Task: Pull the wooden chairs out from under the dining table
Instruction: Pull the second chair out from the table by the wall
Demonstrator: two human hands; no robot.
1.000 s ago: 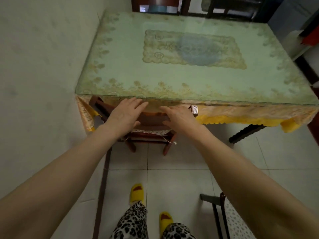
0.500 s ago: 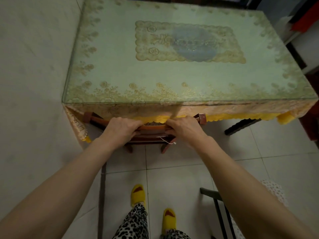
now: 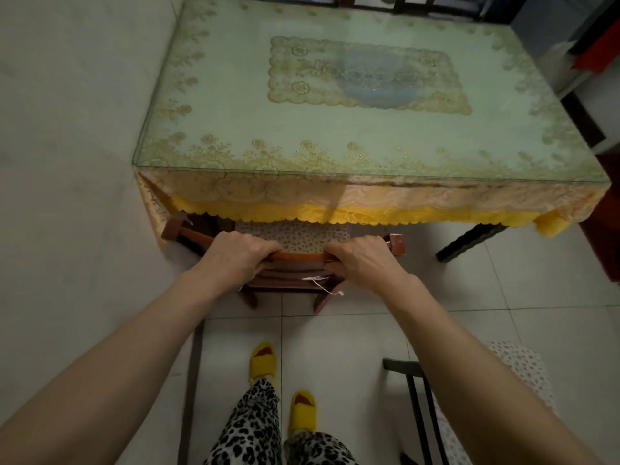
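Hands, left hand (image 3: 240, 253) and right hand (image 3: 360, 255), are clamped over the wooden chair (image 3: 298, 256) top rail, likely for an even pull from under the counter (image 3: 335, 156).

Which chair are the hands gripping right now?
The red-brown wooden chair tucked under the table's near edge; both hands grip its top rail. The dark chair at lower right stands clear of the table, untouched.
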